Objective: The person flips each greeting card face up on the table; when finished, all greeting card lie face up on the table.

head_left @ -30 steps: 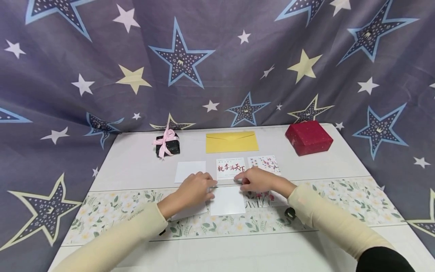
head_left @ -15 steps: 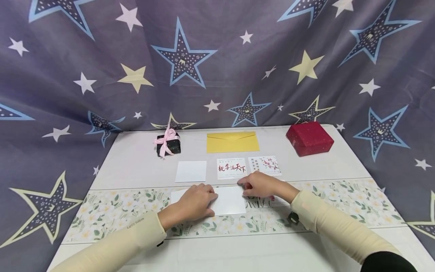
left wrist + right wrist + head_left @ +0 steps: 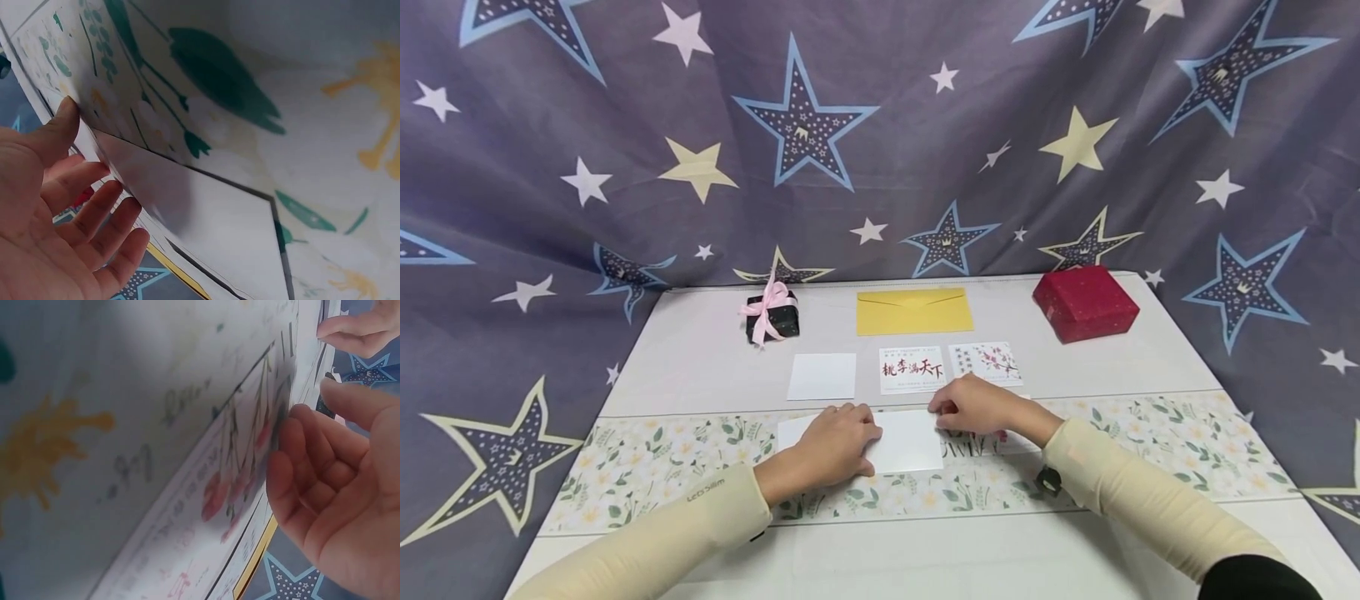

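On the floral strip of the table lie a blank white card (image 3: 912,446) in the middle and another white card (image 3: 792,430), mostly covered by my left hand (image 3: 835,446). That hand lies low, its thumb and index tip at the left part of the middle card. In the left wrist view its fingers are spread loosely along a blank card's edge. At the middle card's upper right corner rests my right hand (image 3: 973,407), index tip down and other fingers loosely bent. Partly under it is a card with pink flowers (image 3: 234,481).
Behind the hands lie a blank card (image 3: 822,377), a card with red characters (image 3: 912,371) and a blossom card (image 3: 996,363). Farther back are a black box with pink ribbon (image 3: 772,317), a yellow envelope (image 3: 914,313) and a red box (image 3: 1084,305). A star-patterned curtain (image 3: 880,150) hangs behind.
My right index has drawn back from the red-character card's lower edge to the middle card's corner. My left hand has lowered slightly, and its index has bent down onto the middle card.
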Available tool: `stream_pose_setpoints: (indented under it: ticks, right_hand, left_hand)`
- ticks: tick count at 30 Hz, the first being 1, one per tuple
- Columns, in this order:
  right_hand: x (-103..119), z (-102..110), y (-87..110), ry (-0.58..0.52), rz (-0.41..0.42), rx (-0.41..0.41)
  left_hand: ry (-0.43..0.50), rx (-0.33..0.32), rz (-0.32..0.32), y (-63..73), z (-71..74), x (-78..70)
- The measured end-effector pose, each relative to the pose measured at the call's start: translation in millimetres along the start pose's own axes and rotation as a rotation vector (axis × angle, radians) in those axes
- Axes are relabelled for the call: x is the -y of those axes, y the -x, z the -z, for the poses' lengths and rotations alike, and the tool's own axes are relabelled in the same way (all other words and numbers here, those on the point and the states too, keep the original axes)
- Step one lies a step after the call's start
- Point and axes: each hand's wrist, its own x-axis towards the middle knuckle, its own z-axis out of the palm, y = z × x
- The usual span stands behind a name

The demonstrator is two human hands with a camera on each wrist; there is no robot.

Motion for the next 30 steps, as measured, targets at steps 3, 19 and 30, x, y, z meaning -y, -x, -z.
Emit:
stream_pose_setpoints:
  ticks: [3,19,30]
  right_hand:
    - [-1.7,0.1,-1.7,-0.017,-0.002,-0.013]
    - [-3.0,-4.3,-7.8,-0.126,-0.073,-0.06]
    - [0.4,-5.0,-10.3,-0.186,-0.094,-0.033]
  left_hand:
    - [0.005,-0.016,0.0,1.2,0.0,0.6]
    - [0.05,-0.047,0.032,4.1,-4.0,3.1]
    - [0.078,-0.054,0.055,5.0,-7.7,6.0]
